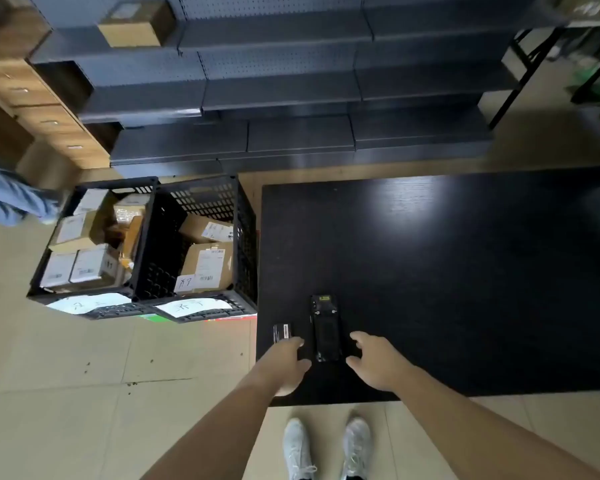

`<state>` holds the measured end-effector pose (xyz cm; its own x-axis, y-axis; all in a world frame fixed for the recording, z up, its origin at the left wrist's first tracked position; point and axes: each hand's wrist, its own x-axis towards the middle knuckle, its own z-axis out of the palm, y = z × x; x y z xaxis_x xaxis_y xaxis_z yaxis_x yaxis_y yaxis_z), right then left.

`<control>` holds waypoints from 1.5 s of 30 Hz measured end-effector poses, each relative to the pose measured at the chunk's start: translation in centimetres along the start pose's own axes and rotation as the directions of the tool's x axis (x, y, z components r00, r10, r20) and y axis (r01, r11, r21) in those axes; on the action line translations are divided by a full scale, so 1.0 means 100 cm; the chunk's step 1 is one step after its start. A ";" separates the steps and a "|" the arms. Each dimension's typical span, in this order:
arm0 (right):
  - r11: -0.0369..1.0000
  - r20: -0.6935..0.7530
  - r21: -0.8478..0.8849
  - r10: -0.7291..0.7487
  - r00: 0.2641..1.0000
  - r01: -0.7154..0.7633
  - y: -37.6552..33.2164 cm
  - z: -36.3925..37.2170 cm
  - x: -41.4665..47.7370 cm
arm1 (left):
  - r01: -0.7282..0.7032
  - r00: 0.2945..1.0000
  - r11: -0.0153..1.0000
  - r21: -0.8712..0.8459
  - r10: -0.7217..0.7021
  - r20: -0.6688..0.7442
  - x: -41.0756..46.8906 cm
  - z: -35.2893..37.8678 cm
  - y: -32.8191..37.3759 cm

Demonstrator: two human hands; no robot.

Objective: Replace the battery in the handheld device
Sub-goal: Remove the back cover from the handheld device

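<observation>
The light is soft and a bit dim. A white shine sits on the dark table (430, 209) at the upper middle. The edges bend and look blurry, mostly the upper left.

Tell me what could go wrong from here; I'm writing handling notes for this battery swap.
The handheld device and loose battery lie near the black table corner, so either reaching hand, left or right, might nudge one off. Everything is black on black, so small parts could be overlooked.
</observation>
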<state>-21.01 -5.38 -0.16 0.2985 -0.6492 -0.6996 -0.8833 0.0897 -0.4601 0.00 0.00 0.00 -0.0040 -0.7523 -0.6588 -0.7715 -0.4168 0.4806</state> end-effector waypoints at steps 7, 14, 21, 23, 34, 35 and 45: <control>0.995 -0.126 0.082 -0.037 0.991 0.048 0.011 0.000 0.034 | -0.026 0.990 0.998 -0.060 0.017 -0.137 0.037 0.001 -0.004; 0.956 -0.315 0.149 -0.197 0.928 0.254 0.015 -0.005 0.090 | -0.153 0.916 0.988 0.037 0.156 -0.371 0.094 -0.006 -0.016; 0.936 -0.351 0.175 -0.231 0.907 0.306 0.030 -0.001 0.120 | -0.209 0.893 0.971 0.114 0.237 -0.384 0.125 0.003 -0.026; 0.932 -0.351 0.176 -0.240 0.905 0.315 0.029 -0.002 0.124 | -0.223 0.881 0.971 0.091 0.240 -0.407 0.127 0.003 -0.026; 0.897 -0.354 0.282 -0.232 0.906 0.340 0.030 0.000 0.129 | -0.254 0.894 0.965 -0.065 0.209 -0.397 0.134 -0.002 -0.032; 0.895 -0.350 0.295 -0.225 0.909 0.335 0.030 0.000 0.129 | -0.254 0.894 0.964 -0.077 0.203 -0.400 0.134 -0.002 -0.032; 0.852 -0.363 0.428 -0.145 0.921 0.303 0.029 0.005 0.134 | -0.252 0.887 0.957 -0.144 0.169 -0.430 0.139 -0.002 -0.029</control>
<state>-19.42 -13.44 -11.10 0.2721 -0.8845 -0.3789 -0.5072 0.2028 -0.8376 2.31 -9.33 -10.43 0.1399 -0.9571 -0.2539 -0.6460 -0.2825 0.7091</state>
